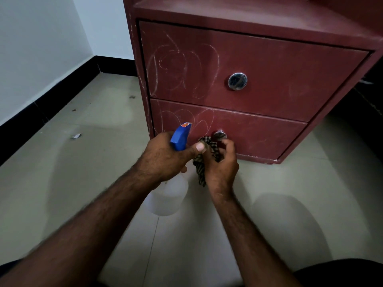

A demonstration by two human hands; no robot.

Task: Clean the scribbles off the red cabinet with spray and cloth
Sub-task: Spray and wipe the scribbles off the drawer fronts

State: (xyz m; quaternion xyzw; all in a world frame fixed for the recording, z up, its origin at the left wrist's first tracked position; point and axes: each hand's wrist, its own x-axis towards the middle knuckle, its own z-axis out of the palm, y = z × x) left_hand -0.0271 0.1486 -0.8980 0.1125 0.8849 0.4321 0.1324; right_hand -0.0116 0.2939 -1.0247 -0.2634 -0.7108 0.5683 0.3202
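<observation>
Blue plastic tops the spray bottle, whose pale, see-through body hangs below the left hand. That hand wraps the bottle's neck, knuckles up, with the thumb stretched right to meet the cloth. The right hand has its fingers curled round the bunched, checked cloth, one end of which dangles beneath the palm. Both forearms reach forward and the hands meet low, in front of the lower drawer and just below its knob.

An orange sticker sits on the spray head; its print is too small to read.

Pale chalky scribbles loop across the left half of the upper drawer and carry on over the left of the lower one, just above the spray head. The red cabinet looks dusty and scuffed along its left edge, and the upper drawer has a shiny round knob. It stands on a floor of pale glossy tiles, where a paper scrap and a few specks lie to the left. White wall with black skirting runs behind.
</observation>
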